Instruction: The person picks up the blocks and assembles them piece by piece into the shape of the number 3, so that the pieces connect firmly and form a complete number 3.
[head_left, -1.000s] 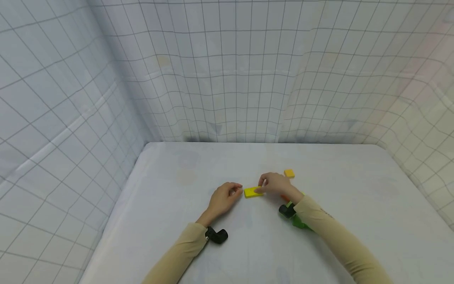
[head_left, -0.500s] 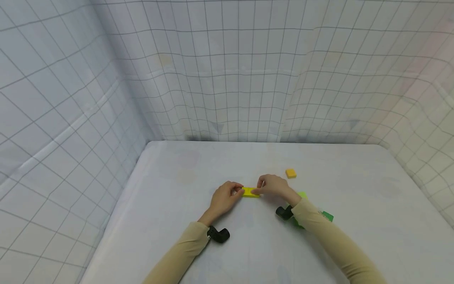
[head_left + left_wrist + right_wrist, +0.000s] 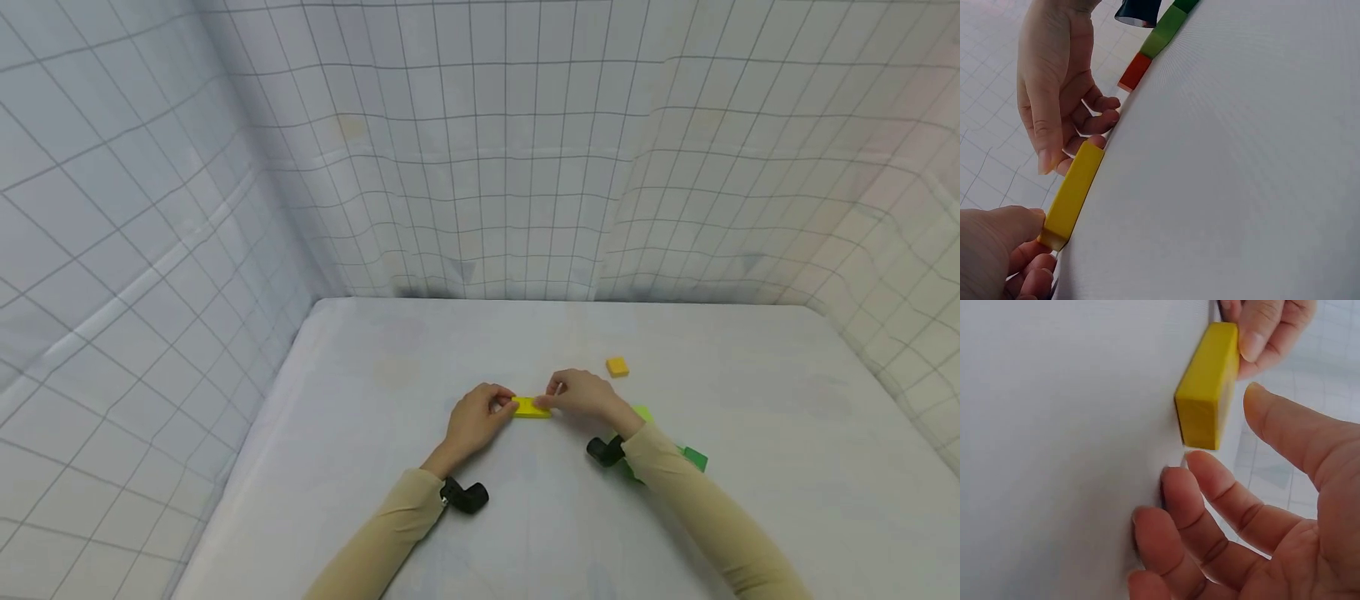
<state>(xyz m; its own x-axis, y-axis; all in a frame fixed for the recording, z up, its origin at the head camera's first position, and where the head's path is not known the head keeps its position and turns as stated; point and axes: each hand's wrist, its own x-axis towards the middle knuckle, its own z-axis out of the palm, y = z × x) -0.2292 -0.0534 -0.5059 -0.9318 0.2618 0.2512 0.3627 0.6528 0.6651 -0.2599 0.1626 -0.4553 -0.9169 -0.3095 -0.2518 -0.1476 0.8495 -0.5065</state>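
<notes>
On tabletop (image 3: 405, 358), yellow block (image 3: 1075, 197): left grip (image 3: 472, 421) pinching one end, right grip (image 3: 588, 395) spread just beside other

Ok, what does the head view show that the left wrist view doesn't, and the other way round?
Only the head view: the small orange-yellow block and the tan sleeves.

Only the left wrist view: the red-orange block, next to green.

Both: the long yellow block, the left hand, the right hand, green blocks and the gridded curtain.

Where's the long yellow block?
In the head view, the yellow block is on the white table, slightly right of centre, between the left hand and the right hand.
</notes>
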